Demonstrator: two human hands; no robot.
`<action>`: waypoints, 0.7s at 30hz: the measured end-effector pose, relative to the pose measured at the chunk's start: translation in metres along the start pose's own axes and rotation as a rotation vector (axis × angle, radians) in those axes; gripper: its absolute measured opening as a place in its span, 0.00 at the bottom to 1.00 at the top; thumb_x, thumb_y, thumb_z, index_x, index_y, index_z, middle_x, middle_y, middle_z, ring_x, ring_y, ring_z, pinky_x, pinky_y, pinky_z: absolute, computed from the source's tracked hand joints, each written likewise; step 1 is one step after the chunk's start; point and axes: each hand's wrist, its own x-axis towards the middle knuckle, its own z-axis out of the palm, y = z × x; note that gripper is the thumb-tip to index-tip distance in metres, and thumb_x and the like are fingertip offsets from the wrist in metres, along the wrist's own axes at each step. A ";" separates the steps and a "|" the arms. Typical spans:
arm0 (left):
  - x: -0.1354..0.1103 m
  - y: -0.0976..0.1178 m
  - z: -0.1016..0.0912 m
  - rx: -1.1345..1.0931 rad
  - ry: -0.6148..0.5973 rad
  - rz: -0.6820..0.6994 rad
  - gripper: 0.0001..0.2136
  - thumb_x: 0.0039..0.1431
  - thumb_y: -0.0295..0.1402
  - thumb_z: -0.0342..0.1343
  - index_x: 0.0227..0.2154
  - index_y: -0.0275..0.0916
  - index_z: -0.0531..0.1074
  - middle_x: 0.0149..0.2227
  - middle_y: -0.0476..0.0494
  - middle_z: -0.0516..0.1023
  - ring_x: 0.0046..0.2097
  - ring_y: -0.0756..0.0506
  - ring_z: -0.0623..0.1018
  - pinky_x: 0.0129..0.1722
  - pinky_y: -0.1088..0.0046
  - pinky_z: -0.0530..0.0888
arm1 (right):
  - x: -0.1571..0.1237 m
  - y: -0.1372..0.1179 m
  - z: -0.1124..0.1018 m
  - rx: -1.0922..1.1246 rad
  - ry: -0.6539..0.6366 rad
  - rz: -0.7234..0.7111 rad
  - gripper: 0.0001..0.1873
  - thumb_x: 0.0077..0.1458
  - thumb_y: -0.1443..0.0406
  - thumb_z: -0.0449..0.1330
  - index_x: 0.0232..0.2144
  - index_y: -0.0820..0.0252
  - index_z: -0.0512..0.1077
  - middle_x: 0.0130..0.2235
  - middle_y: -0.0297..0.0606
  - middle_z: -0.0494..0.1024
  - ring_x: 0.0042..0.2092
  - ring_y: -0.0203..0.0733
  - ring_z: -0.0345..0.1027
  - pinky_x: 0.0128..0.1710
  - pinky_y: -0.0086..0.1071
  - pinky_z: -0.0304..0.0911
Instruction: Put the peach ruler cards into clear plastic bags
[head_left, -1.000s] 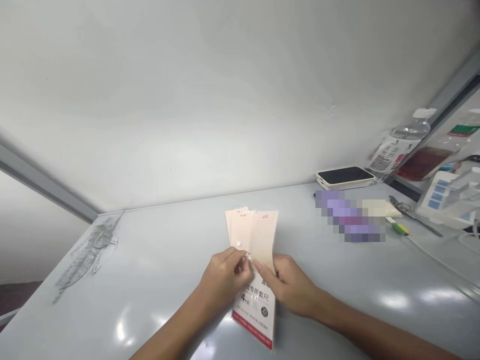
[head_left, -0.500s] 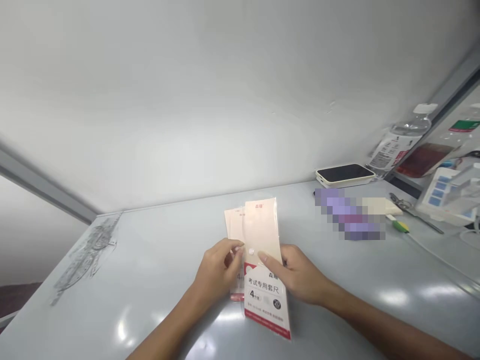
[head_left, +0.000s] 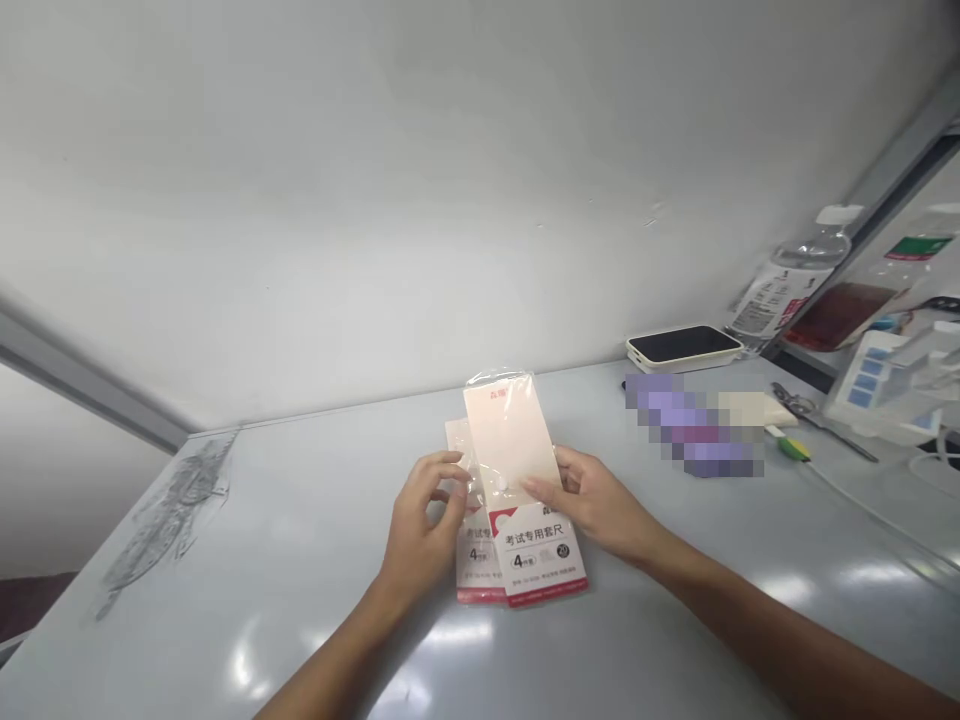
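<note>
A flat clear-plastic packet (head_left: 536, 545) with a pale pink card and a red-and-white ruler-set label is pinched along its right edge by my right hand (head_left: 596, 500), thumb on top. Its clear top edge points toward the wall. Under it, shifted to the left, lies a similar packet (head_left: 478, 570), partly covered, on the grey table. My left hand (head_left: 424, 515) is at the left edge of the upper packet, over the lower one, with curled fingers and a gap between thumb and fingers. Whether its fingertips touch the plastic is unclear.
To the right are a phone (head_left: 684, 347) against the wall, a blurred purple item (head_left: 694, 430), scissors (head_left: 795, 400), a white cable (head_left: 862, 495) and a clear plastic box (head_left: 885, 385). Bottles (head_left: 795, 275) stand in the right corner. A dark drawing (head_left: 172, 510) marks the table's left side.
The upper packet has tilted, its top swinging left and its bottom moving up and flatter toward the table. My left fingers have parted slightly. The view has shifted a little.
</note>
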 end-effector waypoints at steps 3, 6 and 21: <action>0.002 0.004 -0.001 -0.156 -0.140 -0.012 0.09 0.57 0.36 0.46 0.31 0.39 0.70 0.50 0.42 0.65 0.50 0.43 0.67 0.42 0.68 0.70 | -0.002 0.002 0.004 -0.006 -0.030 -0.017 0.17 0.49 0.58 0.58 0.40 0.61 0.66 0.38 0.41 0.75 0.39 0.46 0.71 0.37 0.39 0.66; 0.004 0.003 0.000 -0.254 -0.189 -0.054 0.09 0.55 0.36 0.50 0.25 0.38 0.70 0.47 0.41 0.67 0.49 0.43 0.68 0.43 0.67 0.69 | -0.002 0.004 0.005 -0.015 -0.065 -0.025 0.17 0.49 0.57 0.57 0.39 0.61 0.67 0.37 0.41 0.76 0.38 0.46 0.71 0.36 0.38 0.66; 0.027 -0.016 -0.038 0.116 -0.067 -0.238 0.13 0.54 0.44 0.45 0.23 0.39 0.63 0.25 0.48 0.71 0.26 0.49 0.71 0.27 0.74 0.66 | 0.022 0.004 -0.048 -0.568 0.194 0.110 0.15 0.51 0.54 0.52 0.27 0.60 0.65 0.26 0.37 0.76 0.23 0.38 0.69 0.24 0.30 0.61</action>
